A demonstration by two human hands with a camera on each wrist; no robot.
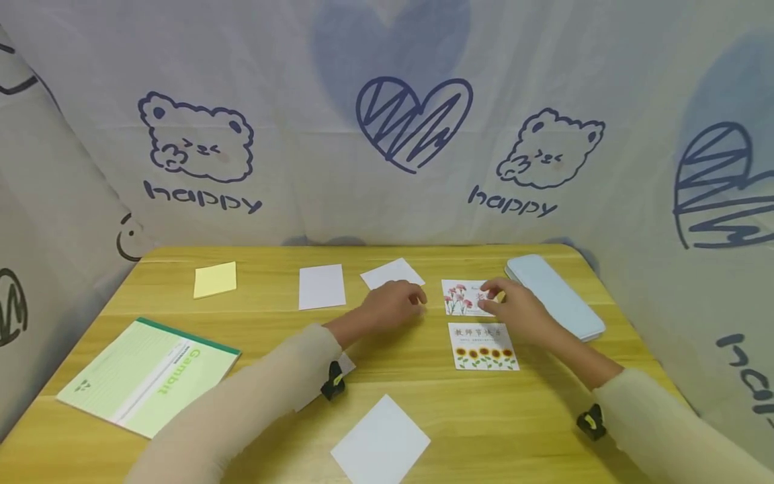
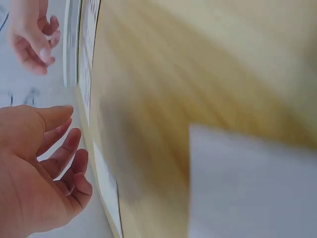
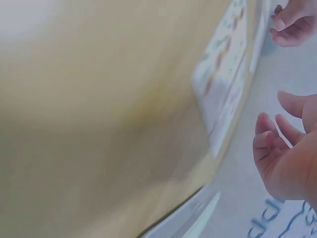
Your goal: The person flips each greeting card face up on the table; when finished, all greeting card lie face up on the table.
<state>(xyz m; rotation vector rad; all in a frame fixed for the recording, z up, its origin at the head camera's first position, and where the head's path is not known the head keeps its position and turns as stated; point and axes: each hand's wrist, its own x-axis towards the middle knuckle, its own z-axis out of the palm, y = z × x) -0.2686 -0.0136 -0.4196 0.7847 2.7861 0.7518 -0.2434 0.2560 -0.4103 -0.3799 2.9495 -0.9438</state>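
My left hand [image 1: 394,306] hovers over the table with loosely bent fingers and nothing in them. Just behind it lies a white card [image 1: 390,270], partly covered by the hand in the head view. Over the right edge of a card with pink flowers [image 1: 457,300] is my right hand [image 1: 519,310], thumb and fingers apart. The right wrist view shows its fingers [image 3: 265,141] raised off the cards and holding nothing. Directly in front of the flower card lies a sunflower card [image 1: 484,347], printed side up.
Other blank white cards lie at the back [image 1: 322,288] and front [image 1: 381,440]; another is partly hidden under the left sleeve. A green notebook [image 1: 151,376] and yellow sticky notes [image 1: 215,280] are on the left. A pale blue flat case [image 1: 553,296] is at right.
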